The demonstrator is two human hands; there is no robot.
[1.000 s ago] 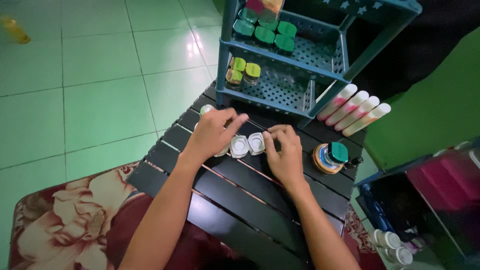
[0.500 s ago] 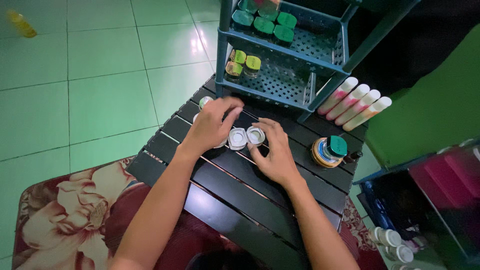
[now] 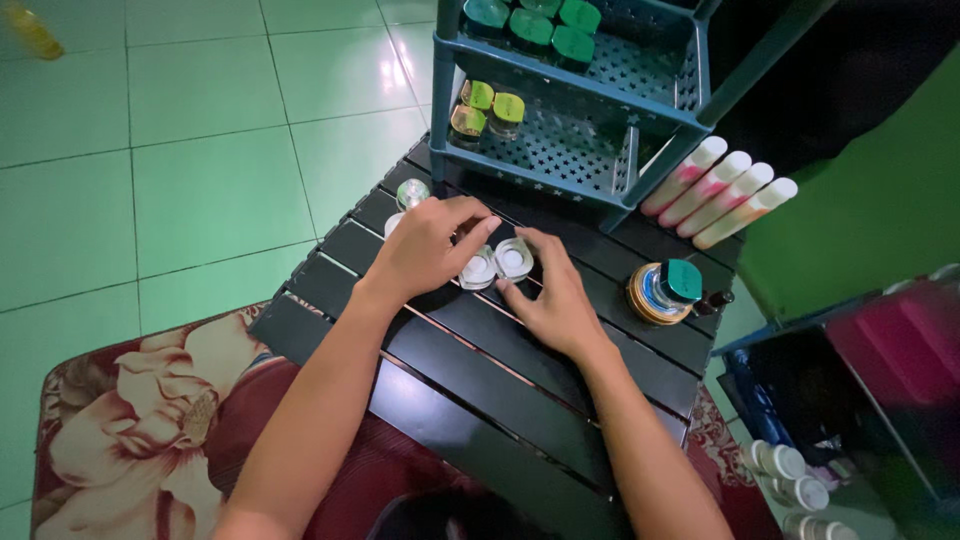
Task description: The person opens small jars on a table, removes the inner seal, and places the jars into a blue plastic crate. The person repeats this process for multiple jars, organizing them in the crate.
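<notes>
Near the centre of the frame, the left hand (image 3: pixel 425 245) is arching over a small clear jar (image 3: pixel 479 269), its fingertips pinching down on the jar's rim, while the right hand (image 3: pixel 553 295) is lying just to the right with thumb and forefinger closing around a second clear jar (image 3: pixel 514 259); the two jars are sitting side by side, touching or nearly so, on the black slatted table (image 3: pixel 520 400). Both hands are close together, each one gripping its own jar rather than resting open. The jars are looking small, rigid and light, probably glass or hard plastic with smooth, slick walls, so they are likely best taken by the sides between fingertips, low enough not to tip. Behind the left hand, towards the upper left, another small clear jar (image 3: pixel 411 192) is standing apart. To the right, a round gold-rimmed bottle with a teal cap (image 3: pixel 665 290) is sitting on the table, and four pink-and-white tubes (image 3: pixel 720 195) are leaning in a row beyond it. At the top, a blue perforated shelf rack (image 3: pixel 560 150) is holding green-lidded jars (image 3: pixel 490 108). A floral rug (image 3: pixel 130 420) is filling the lower left.
</notes>
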